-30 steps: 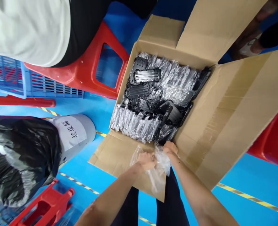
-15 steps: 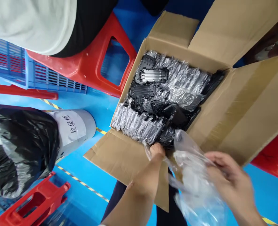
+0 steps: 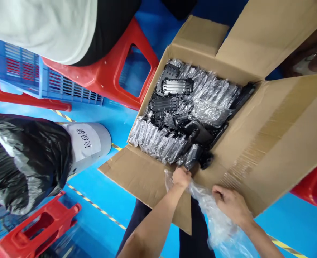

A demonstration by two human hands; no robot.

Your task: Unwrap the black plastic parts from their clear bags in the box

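A: Grip?
B: Left hand (image 3: 182,176) clamped on plastic bag (image 3: 217,224) at box (image 3: 144,175) edge. Right hand (image 3: 232,205) curled beside bag; can't tell if gripping.
A: Tip?
B: Pull gently, clear of black parts (image 3: 177,86).

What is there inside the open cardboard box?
Inside the cardboard box are black plastic parts, many in clear wrapping. Whatever lies beneath the top layer is covered.
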